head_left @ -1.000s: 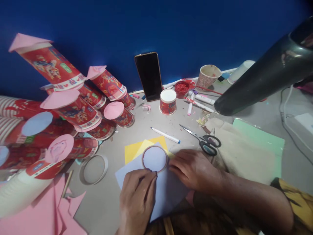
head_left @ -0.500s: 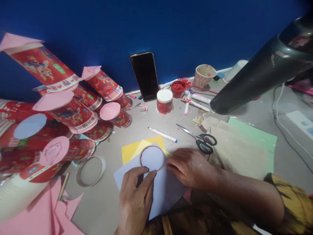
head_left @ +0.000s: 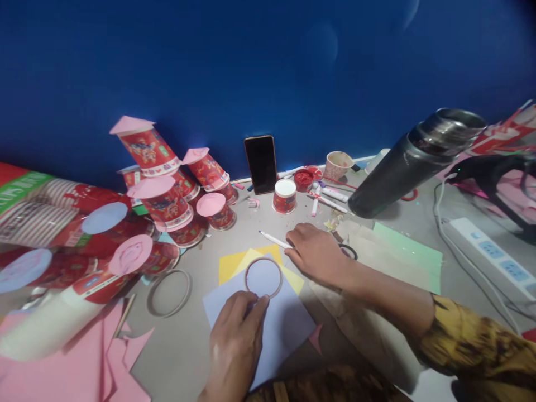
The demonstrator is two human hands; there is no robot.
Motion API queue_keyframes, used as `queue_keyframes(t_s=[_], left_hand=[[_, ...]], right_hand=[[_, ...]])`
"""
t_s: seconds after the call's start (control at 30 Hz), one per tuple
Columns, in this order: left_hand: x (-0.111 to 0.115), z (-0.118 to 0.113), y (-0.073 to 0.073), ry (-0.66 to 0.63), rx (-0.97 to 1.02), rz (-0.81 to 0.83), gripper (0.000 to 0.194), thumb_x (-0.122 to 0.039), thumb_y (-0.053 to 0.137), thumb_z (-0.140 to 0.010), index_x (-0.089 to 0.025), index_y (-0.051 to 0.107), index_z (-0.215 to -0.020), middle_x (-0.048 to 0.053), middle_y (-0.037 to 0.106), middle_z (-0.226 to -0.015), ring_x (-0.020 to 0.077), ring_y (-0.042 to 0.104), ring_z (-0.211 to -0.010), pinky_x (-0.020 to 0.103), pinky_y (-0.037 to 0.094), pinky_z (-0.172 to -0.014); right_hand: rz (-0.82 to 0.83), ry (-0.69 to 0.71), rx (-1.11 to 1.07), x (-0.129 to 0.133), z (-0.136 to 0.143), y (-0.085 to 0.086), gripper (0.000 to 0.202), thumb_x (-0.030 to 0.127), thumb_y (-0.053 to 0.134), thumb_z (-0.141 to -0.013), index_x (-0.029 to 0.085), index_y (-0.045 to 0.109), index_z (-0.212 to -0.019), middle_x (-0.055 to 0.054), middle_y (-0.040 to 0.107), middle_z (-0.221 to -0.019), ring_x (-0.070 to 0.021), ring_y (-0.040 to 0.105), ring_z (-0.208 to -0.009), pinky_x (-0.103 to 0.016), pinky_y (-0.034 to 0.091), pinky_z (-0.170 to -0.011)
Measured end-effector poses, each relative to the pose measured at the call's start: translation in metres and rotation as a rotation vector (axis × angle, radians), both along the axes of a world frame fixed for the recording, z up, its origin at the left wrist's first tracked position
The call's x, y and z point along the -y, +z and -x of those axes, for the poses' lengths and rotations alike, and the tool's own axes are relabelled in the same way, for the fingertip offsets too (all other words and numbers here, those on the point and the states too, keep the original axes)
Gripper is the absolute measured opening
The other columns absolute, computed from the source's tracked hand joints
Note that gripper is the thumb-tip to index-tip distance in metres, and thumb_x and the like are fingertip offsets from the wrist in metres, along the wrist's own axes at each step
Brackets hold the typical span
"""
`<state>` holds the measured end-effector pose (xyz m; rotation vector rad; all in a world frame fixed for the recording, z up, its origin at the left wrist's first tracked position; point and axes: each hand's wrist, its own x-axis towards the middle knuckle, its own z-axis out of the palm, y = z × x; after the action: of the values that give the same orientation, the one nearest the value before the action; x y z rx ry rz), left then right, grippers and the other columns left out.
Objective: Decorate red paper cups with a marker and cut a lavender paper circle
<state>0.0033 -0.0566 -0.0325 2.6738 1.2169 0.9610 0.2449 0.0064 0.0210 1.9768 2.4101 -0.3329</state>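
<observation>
From my station I am seeing a deep-blue wall (head_left: 209,67) filling the top of the frame, with a grey tabletop (head_left: 184,357) spreading below it. Red printed paper cups (head_left: 146,148) with pink paper tops are standing stacked at the left, and a tall dark metal flask (head_left: 393,173) is appearing slanted at the right. A lavender-blue paper sheet (head_left: 285,329) is lying at lower centre, partly covering yellow paper (head_left: 228,268). Below centre, the left hand (head_left: 238,335) is holding, thumb and forefinger close together, the lower edge of a thin brownish ring (head_left: 282,274), which is lying on the lavender-blue sheet. Right of centre, the right hand (head_left: 316,254) is covering one end of a slim white blue-tipped pen (head_left: 274,239), fingers bent; I am not managing to tell whether it is gripping.
</observation>
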Motion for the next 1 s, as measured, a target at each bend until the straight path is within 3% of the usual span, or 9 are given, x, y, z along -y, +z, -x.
queue_keyframes(t_s=[0.2, 0.33, 0.47, 0.63, 1.0], left_hand=[[0.005, 0.003, -0.001, 0.005, -0.036, 0.012, 0.021, -0.011, 0.05, -0.106, -0.019, 0.068, -0.114, 0.007, 0.071, -0.096, 0.0211, 0.068, -0.089, 0.034, 0.059, -0.081], [0.006, 0.002, 0.003, -0.01, -0.02, 0.022, 0.02, -0.008, 0.051, -0.104, -0.021, 0.066, -0.107, 0.006, 0.072, -0.095, 0.0219, 0.069, -0.088, 0.035, 0.06, -0.081], [0.008, 0.002, 0.005, -0.01, -0.017, 0.007, 0.021, -0.005, 0.053, -0.102, -0.02, 0.066, -0.108, 0.007, 0.074, -0.099, 0.0235, 0.071, -0.092, 0.037, 0.062, -0.084], [0.011, 0.005, 0.002, -0.015, -0.022, -0.031, 0.021, -0.007, 0.053, -0.103, -0.018, 0.068, -0.114, 0.01, 0.076, -0.106, 0.0252, 0.073, -0.102, 0.04, 0.063, -0.092], [0.011, 0.008, -0.003, -0.027, -0.021, -0.041, 0.022, -0.006, 0.053, -0.103, -0.016, 0.068, -0.115, 0.01, 0.076, -0.108, 0.0253, 0.073, -0.105, 0.039, 0.063, -0.095]], right_hand=[[-0.018, 0.002, 0.055, -0.013, 0.007, -0.008, 0.021, 0.035, 0.065, -0.104, 0.016, 0.072, -0.11, -0.015, 0.073, -0.115, -0.0297, 0.068, -0.112, -0.033, 0.051, -0.078], [-0.028, -0.07, -0.001, -0.008, 0.005, -0.001, 0.019, 0.03, 0.063, -0.104, 0.014, 0.072, -0.105, -0.016, 0.078, -0.102, -0.028, 0.072, -0.095, -0.032, 0.047, -0.072], [-0.045, -0.191, -0.33, 0.005, -0.002, 0.007, 0.013, 0.029, 0.065, -0.1, 0.019, 0.072, -0.101, -0.005, 0.078, -0.084, -0.0205, 0.07, -0.075, -0.028, 0.041, -0.065], [-0.056, -0.187, -0.89, 0.021, -0.004, 0.004, 0.013, 0.03, 0.065, -0.089, 0.02, 0.071, -0.084, 0.002, 0.071, -0.073, -0.0135, 0.06, -0.064, -0.024, 0.042, -0.06], [0.067, -0.371, -1.289, 0.021, 0.003, -0.004, 0.024, 0.04, 0.08, -0.076, 0.018, 0.071, -0.079, 0.004, 0.059, -0.063, -0.0105, 0.047, -0.055, -0.023, 0.037, -0.052]])
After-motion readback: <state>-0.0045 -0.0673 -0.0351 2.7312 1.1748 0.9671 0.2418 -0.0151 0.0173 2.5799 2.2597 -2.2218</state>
